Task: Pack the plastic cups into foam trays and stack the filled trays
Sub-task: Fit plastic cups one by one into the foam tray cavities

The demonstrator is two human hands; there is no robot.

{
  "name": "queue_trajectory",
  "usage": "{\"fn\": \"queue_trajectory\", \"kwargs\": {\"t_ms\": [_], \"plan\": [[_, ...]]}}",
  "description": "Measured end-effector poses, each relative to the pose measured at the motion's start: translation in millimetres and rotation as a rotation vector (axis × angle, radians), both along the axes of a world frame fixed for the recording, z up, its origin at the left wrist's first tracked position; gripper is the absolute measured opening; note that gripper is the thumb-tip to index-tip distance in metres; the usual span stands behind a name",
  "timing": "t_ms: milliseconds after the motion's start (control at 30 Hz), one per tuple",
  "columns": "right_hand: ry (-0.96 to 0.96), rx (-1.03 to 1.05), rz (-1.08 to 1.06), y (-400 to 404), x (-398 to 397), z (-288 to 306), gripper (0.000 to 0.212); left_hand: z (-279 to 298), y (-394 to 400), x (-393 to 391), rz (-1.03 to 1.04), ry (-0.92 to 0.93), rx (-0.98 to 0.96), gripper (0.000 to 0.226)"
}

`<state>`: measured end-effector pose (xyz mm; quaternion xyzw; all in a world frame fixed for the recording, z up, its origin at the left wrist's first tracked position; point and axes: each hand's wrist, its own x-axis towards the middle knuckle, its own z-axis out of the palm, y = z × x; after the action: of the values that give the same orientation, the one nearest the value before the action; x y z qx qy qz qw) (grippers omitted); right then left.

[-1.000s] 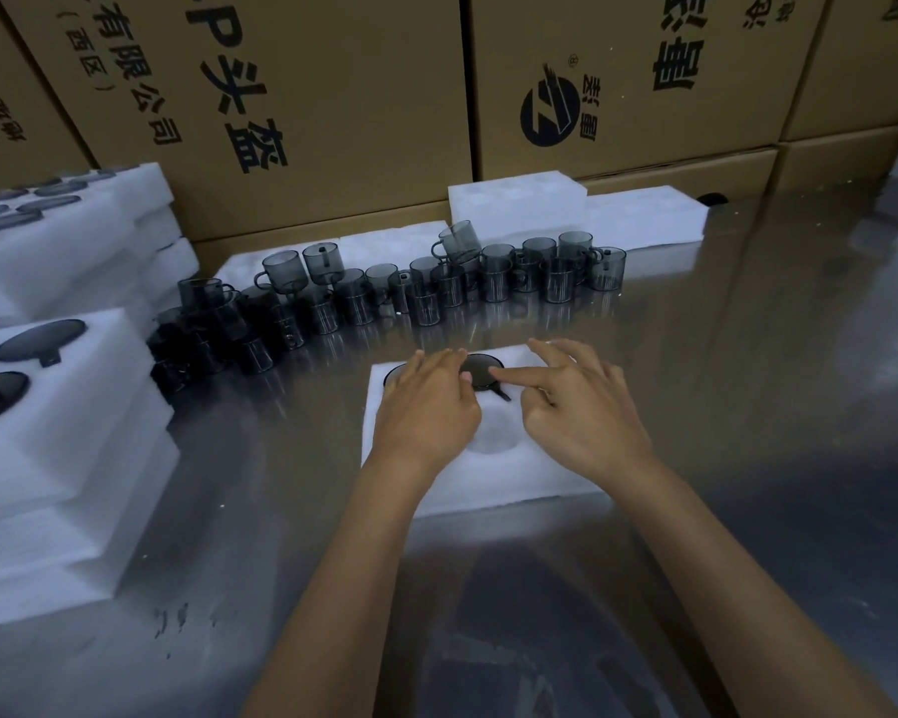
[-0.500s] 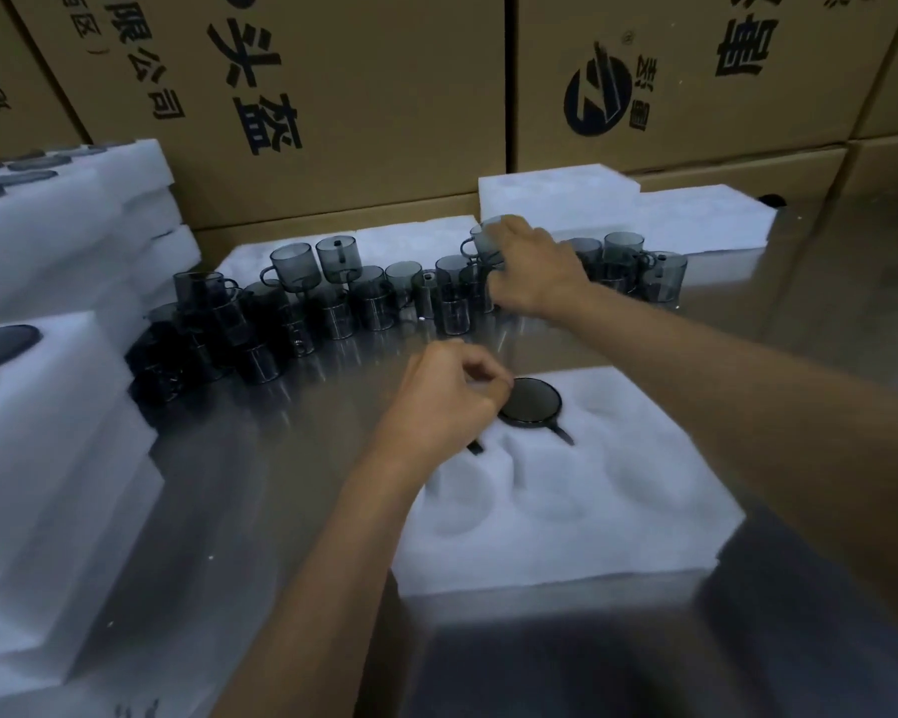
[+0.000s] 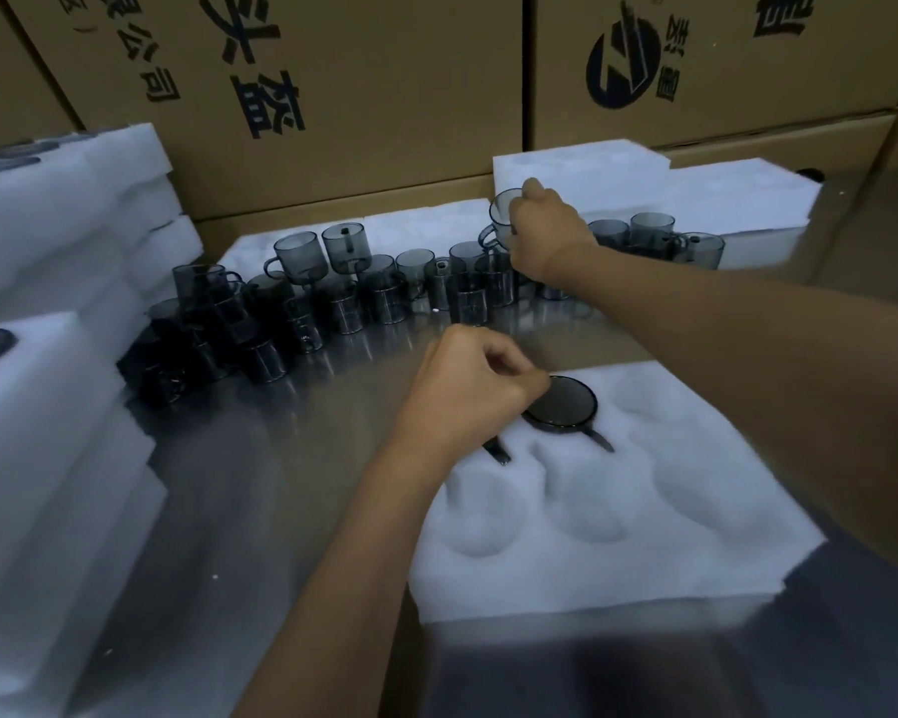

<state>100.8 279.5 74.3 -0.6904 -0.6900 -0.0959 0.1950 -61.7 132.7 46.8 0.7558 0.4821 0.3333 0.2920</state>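
Two hands: right hand (image 3: pixel 545 235) grips one cup (image 3: pixel 504 212), left hand (image 3: pixel 467 391) (curled, contents unclear) over one foam tray (image 3: pixel 695 510).

Steel table (image 3: pixel 291 489) bears cups (image 3: pixel 343 298) (smoky), foam trays (image 3: pixel 644 510).

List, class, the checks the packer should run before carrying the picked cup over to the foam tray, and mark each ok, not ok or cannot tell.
1. Right hand grips the lifted cup: ok, fingers are curled round it.
2. Lifted cup clear of the cup row: ok, it sits above its neighbours.
3. Empty pockets left in the foam tray: ok, several hollow pockets show.
4. Seated cup flush in its pocket: ok, rim level with the foam.
5. Left hand out of the way: not ok, it hovers over the tray's far-left pocket.
6. What the left hand holds: cannot tell.
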Motion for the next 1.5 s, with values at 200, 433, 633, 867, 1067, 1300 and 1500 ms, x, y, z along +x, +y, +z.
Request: {"fn": "queue_trajectory", "kwargs": {"t_ms": [200, 433, 633, 867, 1067, 1300, 1500], "plan": [[0.166, 0.231, 0.168, -85.1, 18.8, 33.8, 0.027, 2.1, -4.2, -3.6, -0.001, -0.005, -0.004, 0.015], [0.463, 0.458, 0.168, -244.5, 34.8, -0.4, 0.023, 17.6, -36.9, -1.0, -0.015, -0.132, 0.02, 0.023], [0.499, 0.368, 0.25, -292.7, 35.4, -34.4, 0.014, 23.5, -89.1, 34.3, -0.214, -0.281, -0.012, 0.056], [0.457, 0.385, 0.317, -295.4, 35.5, -32.7, 0.076, 4.1, -108.7, 48.9, -0.141, -0.325, 0.139, 0.067], [0.674, 0.348, 0.277, -285.8, 35.4, -48.5, 0.067, -6.1, -106.4, 54.7, -0.021, -0.326, 0.337, 0.063], [1.041, 0.296, 0.325, -277.7, 37.6, -57.3, 0.056, -13.4, -99.5, 60.9, -0.008, -0.242, 0.393, 0.06], [1.528, 0.028, 0.318, -257.9, 53.3, -49.1, 0.035, 5.3, -79.2, 63.1, -0.018, -0.11, 0.329, 0.054]]}}
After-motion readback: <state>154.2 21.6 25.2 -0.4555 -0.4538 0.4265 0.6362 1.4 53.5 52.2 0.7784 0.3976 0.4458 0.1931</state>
